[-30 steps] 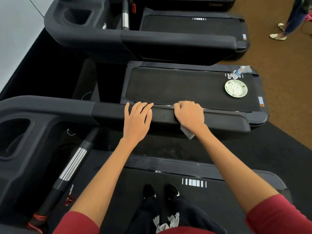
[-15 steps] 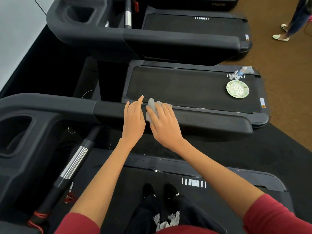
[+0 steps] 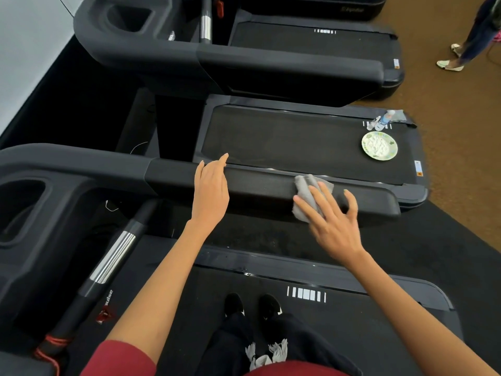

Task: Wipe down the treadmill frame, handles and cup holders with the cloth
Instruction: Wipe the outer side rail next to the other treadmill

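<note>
A black treadmill side handrail (image 3: 260, 185) runs left to right in front of me. My right hand (image 3: 330, 218) presses a crumpled grey cloth (image 3: 309, 191) flat onto the rail's right part with spread, straight fingers. My left hand (image 3: 211, 191) rests flat on the rail further left, fingers straight and pointing away from me. A deep cup holder (image 3: 19, 204) sits in the console at the far left. A silver and black handle bar (image 3: 113, 256) slants down at the lower left.
The neighbouring treadmill belt (image 3: 284, 139) carries a patterned plate (image 3: 379, 146) and small bottles (image 3: 381, 122) at its far end. Another treadmill stands beyond it. A person's legs (image 3: 471, 36) stand on the brown carpet at the top right. My shoes (image 3: 252, 305) stand on this belt.
My right hand slid the cloth left along the rail until it met my left hand, then back to the right. My left hand stayed on the rail and turned slightly.
</note>
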Demonstrator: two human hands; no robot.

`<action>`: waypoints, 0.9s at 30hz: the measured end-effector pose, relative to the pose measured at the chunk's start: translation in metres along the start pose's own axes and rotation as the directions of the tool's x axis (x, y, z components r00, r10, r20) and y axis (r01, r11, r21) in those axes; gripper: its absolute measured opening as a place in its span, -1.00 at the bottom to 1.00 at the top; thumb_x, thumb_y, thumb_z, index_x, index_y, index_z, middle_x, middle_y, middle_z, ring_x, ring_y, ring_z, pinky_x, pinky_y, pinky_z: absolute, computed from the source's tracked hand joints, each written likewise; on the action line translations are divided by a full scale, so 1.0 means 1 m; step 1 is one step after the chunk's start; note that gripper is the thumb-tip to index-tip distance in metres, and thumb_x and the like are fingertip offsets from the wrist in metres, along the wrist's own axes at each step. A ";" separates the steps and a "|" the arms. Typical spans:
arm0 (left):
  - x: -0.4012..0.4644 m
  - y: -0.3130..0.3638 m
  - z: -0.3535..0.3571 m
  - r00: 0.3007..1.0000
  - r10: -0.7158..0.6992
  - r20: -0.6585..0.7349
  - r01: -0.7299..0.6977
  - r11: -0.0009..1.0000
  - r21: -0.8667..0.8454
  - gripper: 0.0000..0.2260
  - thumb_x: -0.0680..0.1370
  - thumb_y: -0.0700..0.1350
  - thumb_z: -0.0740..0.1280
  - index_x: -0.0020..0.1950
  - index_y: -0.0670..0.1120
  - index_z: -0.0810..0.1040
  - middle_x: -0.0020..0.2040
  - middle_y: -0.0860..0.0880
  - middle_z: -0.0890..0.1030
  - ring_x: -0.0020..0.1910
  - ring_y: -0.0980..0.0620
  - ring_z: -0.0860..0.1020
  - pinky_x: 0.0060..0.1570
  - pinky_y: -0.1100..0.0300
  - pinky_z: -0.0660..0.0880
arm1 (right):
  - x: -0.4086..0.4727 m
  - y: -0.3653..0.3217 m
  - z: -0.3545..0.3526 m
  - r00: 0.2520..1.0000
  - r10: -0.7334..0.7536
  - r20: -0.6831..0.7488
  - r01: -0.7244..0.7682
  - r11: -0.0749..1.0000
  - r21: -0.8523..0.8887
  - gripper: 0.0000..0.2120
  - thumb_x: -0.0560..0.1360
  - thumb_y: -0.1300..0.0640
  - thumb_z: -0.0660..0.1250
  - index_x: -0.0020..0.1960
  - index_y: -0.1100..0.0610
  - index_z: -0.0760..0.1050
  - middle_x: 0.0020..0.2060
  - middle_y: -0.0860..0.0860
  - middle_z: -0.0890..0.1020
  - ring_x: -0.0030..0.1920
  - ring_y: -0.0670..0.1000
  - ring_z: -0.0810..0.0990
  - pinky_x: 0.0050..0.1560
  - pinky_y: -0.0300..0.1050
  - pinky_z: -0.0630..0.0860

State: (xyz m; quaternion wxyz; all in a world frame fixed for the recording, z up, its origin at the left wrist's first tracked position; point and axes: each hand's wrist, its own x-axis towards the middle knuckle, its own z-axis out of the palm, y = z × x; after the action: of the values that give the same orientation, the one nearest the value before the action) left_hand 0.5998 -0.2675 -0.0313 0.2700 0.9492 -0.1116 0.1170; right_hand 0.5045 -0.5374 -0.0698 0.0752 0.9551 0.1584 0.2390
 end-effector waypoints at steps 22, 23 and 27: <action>-0.004 -0.008 0.001 0.992 0.125 0.015 -0.126 0.988 0.087 -0.65 0.62 -0.06 0.05 0.27 -0.13 0.50 0.18 -0.07 0.58 0.24 -0.03 0.49 0.44 -0.04 0.11 | 0.010 0.003 -0.007 0.654 0.728 -0.206 -0.610 0.669 0.426 -0.74 0.47 0.25 0.27 0.13 0.18 0.58 0.18 0.22 0.52 0.28 0.23 0.43 0.37 0.27 0.22; -0.005 -0.008 0.001 0.991 0.133 0.014 -0.134 0.985 0.106 -0.65 0.62 -0.03 0.06 0.27 -0.12 0.50 0.20 -0.06 0.57 0.27 -0.03 0.47 0.44 -0.08 0.11 | 0.015 -0.001 -0.007 0.671 0.712 -0.207 -0.595 0.684 0.423 -0.74 0.46 0.24 0.27 0.12 0.18 0.59 0.16 0.21 0.53 0.28 0.22 0.44 0.36 0.28 0.23; -0.008 -0.013 0.003 0.988 0.150 0.022 -0.151 0.976 0.155 -0.62 0.64 0.00 0.04 0.32 -0.11 0.48 0.26 -0.06 0.54 0.33 -0.04 0.43 0.44 -0.14 0.08 | 0.028 -0.028 -0.005 0.812 0.551 -0.194 -0.436 0.793 0.426 -0.69 0.48 0.16 0.23 0.17 0.16 0.59 0.23 0.22 0.51 0.31 0.22 0.44 0.39 0.27 0.21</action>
State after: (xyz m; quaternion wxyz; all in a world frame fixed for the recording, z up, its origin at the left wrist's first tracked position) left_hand 0.5961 -0.2566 -0.0423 0.1845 0.9569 -0.1750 0.1405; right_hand 0.5180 -0.5015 -0.0591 -0.1932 0.9103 -0.0487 0.3627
